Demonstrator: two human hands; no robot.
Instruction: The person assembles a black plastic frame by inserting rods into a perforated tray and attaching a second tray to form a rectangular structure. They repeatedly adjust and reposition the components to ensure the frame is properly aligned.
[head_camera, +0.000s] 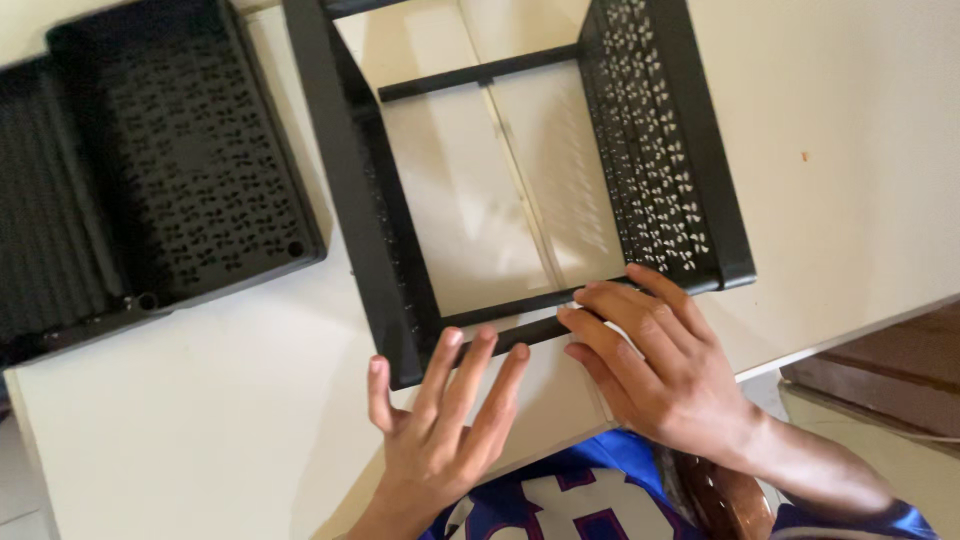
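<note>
Here the black open metal frame with perforated side panels (520, 180) lies flat on the cream-white tabletop (200, 420), its near crossbar toward the person, so the open middle shows the table beneath and both hands can reach the front edge without stretching. The right hand (650, 370) rests on the near crossbar at the frame's right corner, fingers close together and curled lightly over the bar, touching it but not visibly clamped around it; this placement looks suited to steadying the frame against sliding. The left hand (440, 420) sits just at the near left part of the same crossbar, fingers spread wide and extended, tips touching or nearly touching the bar; whether it presses down cannot be told. It holds nothing. To the left, well apart from the frame, two black perforated plastic trays (150, 170) lie flat side by side on the tabletop, out of the hands' way. A blue and white shirt (570, 495) shows at the bottom edge.
</note>
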